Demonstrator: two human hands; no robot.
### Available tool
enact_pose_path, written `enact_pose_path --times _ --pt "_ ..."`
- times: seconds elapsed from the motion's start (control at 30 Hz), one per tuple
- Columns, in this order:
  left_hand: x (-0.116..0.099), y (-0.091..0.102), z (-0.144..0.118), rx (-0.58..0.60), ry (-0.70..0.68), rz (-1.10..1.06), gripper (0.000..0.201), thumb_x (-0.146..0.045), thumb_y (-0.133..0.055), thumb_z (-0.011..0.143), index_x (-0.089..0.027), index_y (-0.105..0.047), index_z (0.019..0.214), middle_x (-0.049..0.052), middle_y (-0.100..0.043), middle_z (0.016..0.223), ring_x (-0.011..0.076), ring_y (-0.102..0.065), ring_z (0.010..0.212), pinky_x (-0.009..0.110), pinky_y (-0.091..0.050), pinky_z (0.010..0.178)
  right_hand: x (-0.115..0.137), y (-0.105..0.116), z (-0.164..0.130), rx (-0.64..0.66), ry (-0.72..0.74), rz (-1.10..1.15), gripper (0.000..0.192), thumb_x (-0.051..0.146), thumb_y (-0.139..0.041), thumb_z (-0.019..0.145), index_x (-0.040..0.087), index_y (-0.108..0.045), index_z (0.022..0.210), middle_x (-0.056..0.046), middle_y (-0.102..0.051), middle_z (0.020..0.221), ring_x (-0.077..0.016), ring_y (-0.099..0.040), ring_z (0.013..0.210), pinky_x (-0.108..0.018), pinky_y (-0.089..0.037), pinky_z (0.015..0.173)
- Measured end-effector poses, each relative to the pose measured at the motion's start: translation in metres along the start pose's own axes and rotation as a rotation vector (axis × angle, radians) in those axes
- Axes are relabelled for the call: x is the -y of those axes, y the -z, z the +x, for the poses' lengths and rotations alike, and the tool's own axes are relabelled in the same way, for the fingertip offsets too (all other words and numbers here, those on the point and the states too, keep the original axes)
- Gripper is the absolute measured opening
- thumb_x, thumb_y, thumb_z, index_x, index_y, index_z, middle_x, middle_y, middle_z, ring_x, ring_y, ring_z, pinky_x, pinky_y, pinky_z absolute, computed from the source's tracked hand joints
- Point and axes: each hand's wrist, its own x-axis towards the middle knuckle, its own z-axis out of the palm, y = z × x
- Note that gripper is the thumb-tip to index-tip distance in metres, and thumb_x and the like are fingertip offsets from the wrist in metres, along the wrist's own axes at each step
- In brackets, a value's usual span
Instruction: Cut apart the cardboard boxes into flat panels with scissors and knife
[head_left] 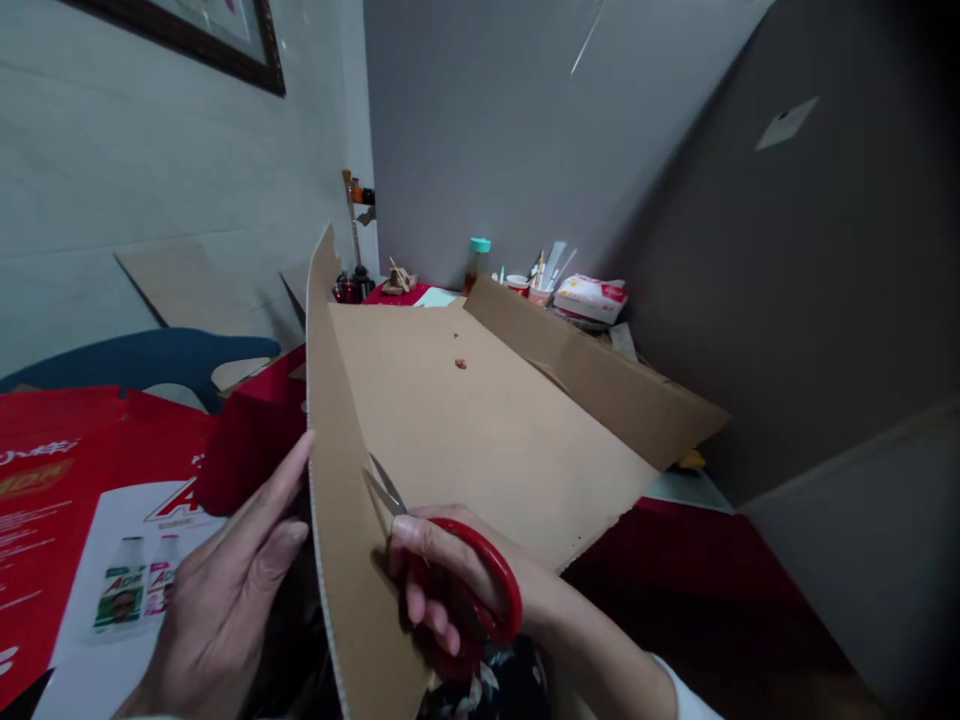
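Right hand has its fingers threaded through the red handles of the scissors, curled tight on them; blades part open, tips at the fold of the cardboard sheet. Left hand is flat against the outer face of the sheet's raised left flap, fingers straight and pressed together, not pinching. The sheet is unfolded brown corrugated, lying across the lap and the surface edge, right flap also standing up. A small red scrap lies on the sheet.

Containers at the back: a cup holding pens or brushes, a bottle with a teal cap and amber contents, a white and red packet, writing too small to read.

Left: a flattened red carton printed with two bottles, label reads roughly "AD", larger red letter "A" partly covered by the hand; white script cut off at the frame edge. A blue chair back is behind it. A picture frame is cropped at the top. The dark right side is hard to make out.
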Motion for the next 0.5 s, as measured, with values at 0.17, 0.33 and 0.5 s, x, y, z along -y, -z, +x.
enact_pose_path --times 0.17,0.33,0.5 --pt "0.026 0.006 0.023 0.017 -0.581 0.360 0.068 -0.023 -0.051 0.090 -0.054 -0.040 0.150 -0.016 -0.030 0.164 0.0292 -0.043 0.146 0.041 -0.036 0.125 0.004 0.019 -0.011 -0.045 0.148 0.166 0.058 0.071 -0.068 0.080 0.014 -0.064 0.085 0.002 -0.060 0.056 -0.0063 -0.049 0.036 -0.017 -0.040 0.033" --pt "0.032 0.005 0.063 0.308 -0.890 0.442 0.071 -0.017 -0.051 0.088 -0.046 -0.041 0.152 -0.004 -0.044 0.157 0.0322 -0.033 0.151 0.067 0.001 0.125 0.013 0.050 -0.030 -0.174 0.325 0.349 0.051 0.065 -0.071 0.082 0.015 -0.065 0.088 0.004 -0.057 0.057 -0.0058 -0.042 0.042 -0.017 -0.035 0.038" --pt "0.036 -0.005 0.089 0.562 -0.889 0.297 0.050 -0.015 -0.054 0.089 -0.030 -0.065 0.136 0.009 -0.073 0.125 0.0258 -0.065 0.125 0.044 -0.037 0.120 0.014 0.074 -0.037 -0.290 0.360 0.378 0.052 0.067 -0.074 0.078 0.016 -0.064 0.086 0.005 -0.054 0.055 -0.0062 -0.038 0.043 -0.017 -0.030 0.039"
